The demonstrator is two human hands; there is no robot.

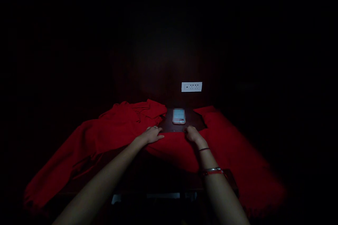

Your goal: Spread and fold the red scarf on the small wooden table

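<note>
A large red cloth (pixel 174 149) lies across the dark table, with a rumpled part at the left and a flatter part hanging down at the right. My left hand (pixel 153 134) rests on the cloth's upper edge, its thumb and fingers apart. At the same edge, further right, my right hand (pixel 192 134) has its fingers curled against the red cloth and seems to pinch it. Between and beyond my hands, a phone (pixel 179 116) lies on the bare tabletop.
On the dark wall behind is a white socket panel (pixel 191 87). The tabletop (pixel 167 123) shows between the cloth's two sides. Pale shapes show faintly below the table's front edge. The surroundings are very dark.
</note>
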